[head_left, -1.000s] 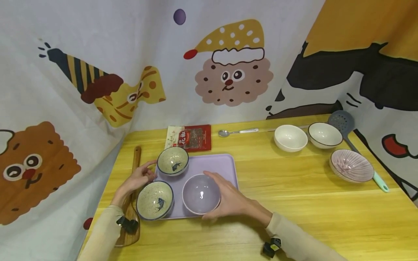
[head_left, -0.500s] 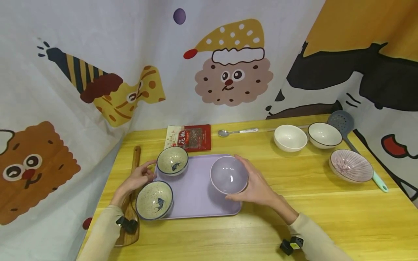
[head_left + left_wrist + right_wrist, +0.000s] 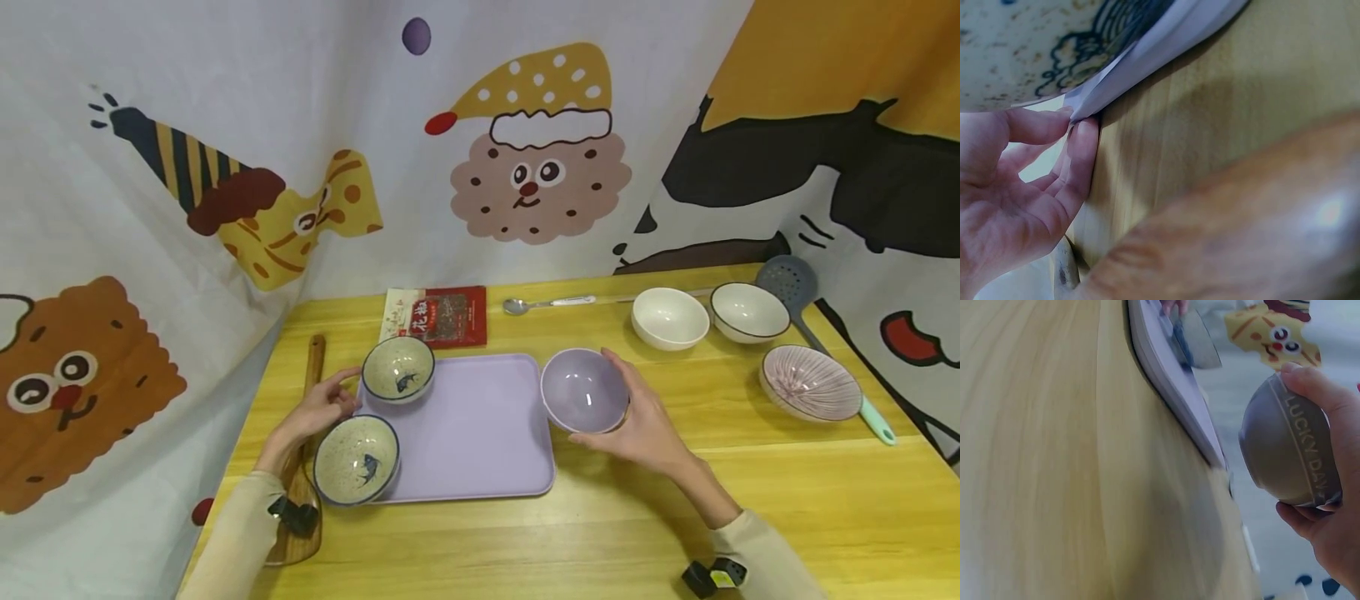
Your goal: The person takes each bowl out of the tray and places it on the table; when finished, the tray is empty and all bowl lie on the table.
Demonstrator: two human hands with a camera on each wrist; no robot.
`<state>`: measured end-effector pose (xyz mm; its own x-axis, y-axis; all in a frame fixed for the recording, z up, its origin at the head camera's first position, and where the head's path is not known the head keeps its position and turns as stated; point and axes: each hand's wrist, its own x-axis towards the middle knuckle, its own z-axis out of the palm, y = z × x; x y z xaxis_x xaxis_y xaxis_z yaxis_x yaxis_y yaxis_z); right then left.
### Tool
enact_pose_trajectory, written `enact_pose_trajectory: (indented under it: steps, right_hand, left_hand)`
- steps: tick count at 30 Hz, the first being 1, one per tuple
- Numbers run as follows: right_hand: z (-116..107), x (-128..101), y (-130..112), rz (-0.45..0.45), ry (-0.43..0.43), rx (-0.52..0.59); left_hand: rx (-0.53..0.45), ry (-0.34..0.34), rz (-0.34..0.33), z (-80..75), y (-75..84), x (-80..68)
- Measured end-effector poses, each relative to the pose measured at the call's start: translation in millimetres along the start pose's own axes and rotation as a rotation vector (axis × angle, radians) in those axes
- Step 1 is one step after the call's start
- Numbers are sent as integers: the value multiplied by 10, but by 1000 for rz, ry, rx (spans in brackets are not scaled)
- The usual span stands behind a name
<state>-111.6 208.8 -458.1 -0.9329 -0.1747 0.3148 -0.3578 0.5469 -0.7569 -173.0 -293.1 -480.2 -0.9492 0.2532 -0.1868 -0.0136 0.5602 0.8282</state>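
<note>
Clamps thumb and fingers of the right hand (image 3: 647, 423) round a lilac bowl (image 3: 583, 390), raised above the table (image 3: 450, 546); pinches the rim of a tray (image 3: 476, 437) in the left hand (image 3: 321, 410), just beside two speckled bowls (image 3: 356, 460); has a striped bowl (image 3: 810, 383) well right of the right-hand fingers.

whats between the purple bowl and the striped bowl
The right hand, gripping the purple bowl, then bare wooden tabletop up to the striped bowl; the head view shows it.

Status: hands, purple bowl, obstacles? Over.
Left hand: pinching rim of lilac tray. Right hand: gripping purple bowl, raised beside tray's right end. No contact with striped bowl farther right.
</note>
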Motion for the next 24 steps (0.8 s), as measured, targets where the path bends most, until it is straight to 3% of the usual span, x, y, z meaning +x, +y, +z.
enact_pose_trajectory:
  steps: [16, 24]
  right_hand:
    - [-493, -272, 298, 184, 148, -70]
    - [-669, -385, 449, 221, 226, -117]
  left_hand:
    - [-8, -3, 9, -10, -4, -7]
    - [-1, -2, 4, -9, -23, 1]
